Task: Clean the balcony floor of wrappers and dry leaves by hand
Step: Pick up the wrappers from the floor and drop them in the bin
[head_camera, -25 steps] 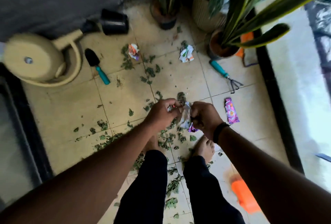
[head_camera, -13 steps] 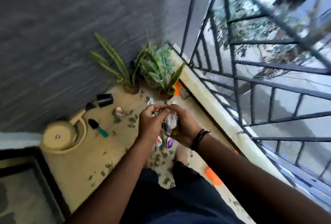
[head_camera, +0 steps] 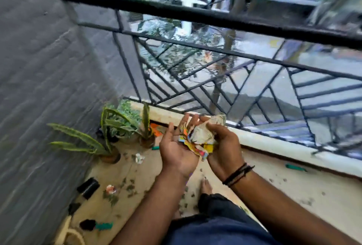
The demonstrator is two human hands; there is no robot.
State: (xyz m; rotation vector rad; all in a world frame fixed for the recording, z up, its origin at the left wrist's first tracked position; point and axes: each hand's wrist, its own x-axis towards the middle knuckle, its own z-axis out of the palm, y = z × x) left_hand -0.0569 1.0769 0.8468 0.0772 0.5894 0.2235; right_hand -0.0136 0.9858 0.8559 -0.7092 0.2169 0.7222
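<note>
From the head camera, your two hands are raised together in front of you, side by side and touching at the bundle they share. Your left hand (head_camera: 177,149) lies palm up with the fingers fairly straight, acting as a tray under the crumpled wrappers (head_camera: 199,138). Your right hand (head_camera: 222,142) curls over the same wad, thumb and fingers wrapped round its silvery upper part and pressing it toward the left palm.

The bundle sits between both palms, with coloured edges hanging loose below the left palm's edge. Beyond your fingertips runs the railing (head_camera: 205,17), with the open street past it. Below and to the left of your left hand, a white wrapper (head_camera: 139,158) lies on the balcony floor (head_camera: 148,168) near the potted plants (head_camera: 121,125), and another wrapper (head_camera: 110,188) lies lower left among scattered leaves (head_camera: 129,187). More leaf bits dot the floor beneath both wrists.

The risks, as I judge them: the wad looks springy, so if your right hand eases off, pieces may slide from the flat left palm and fall back to the floor. Held this near the railing, a gust or a slip could send scraps through the bars. The view is blurred, so small leaf fragments in the bundle cannot be made out.
</note>
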